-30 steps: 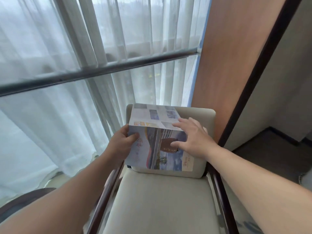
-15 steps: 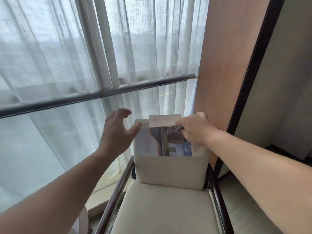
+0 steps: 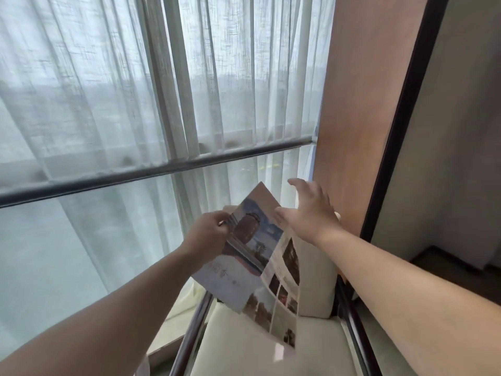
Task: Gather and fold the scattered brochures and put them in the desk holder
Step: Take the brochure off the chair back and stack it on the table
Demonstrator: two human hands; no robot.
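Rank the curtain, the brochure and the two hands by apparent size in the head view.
1. curtain
2. brochure
3. left hand and right hand: they look about alike, so they are not ranked apart.

Both arms are bare as far as they can be seen (any sleeve sits further up, out of sight). The left forearm (image 3: 122, 308) is smooth, plain skin, narrowing evenly to the wrist, and the left hand (image 3: 207, 232) shows rounded knuckles along its back. The right forearm (image 3: 393, 280) looks the broader of the two and is just as smooth. On the back of the right hand (image 3: 309, 213) faint ridges of tendon run towards the fingers. The fingers on both hands are plain skin, and the nails are too blurred to describe.
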